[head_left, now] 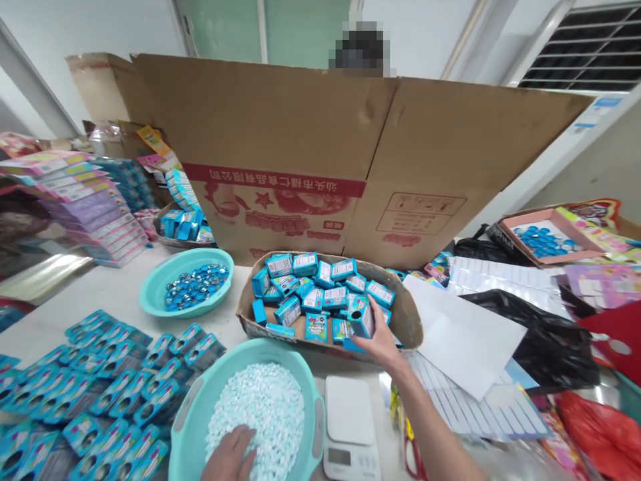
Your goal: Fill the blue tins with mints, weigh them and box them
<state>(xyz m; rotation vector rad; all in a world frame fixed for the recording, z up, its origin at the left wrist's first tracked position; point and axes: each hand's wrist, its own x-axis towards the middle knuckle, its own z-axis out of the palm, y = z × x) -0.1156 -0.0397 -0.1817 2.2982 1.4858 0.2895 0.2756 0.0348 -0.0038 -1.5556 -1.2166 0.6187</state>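
Observation:
My right hand point(381, 339) reaches into a shallow cardboard tray point(410, 319) and is closed on a small blue box point(361, 316), held upright with a round hole in its top. Several more small blue boxes point(310, 287) lie jumbled in that tray. My left hand point(231, 455) rests in a teal basin point(200, 401) full of small white candies point(258, 414), fingers curled down into them. Whether those fingers hold candies is hidden.
A white digital scale point(349, 427) sits beside the basin. Rows of opened blue boxes point(95, 394) cover the left. A smaller teal bowl point(155, 300) holds blue round pieces. A big cardboard sheet point(300, 153) stands behind, a person beyond it. White sheets point(465, 334) and black bags lie right.

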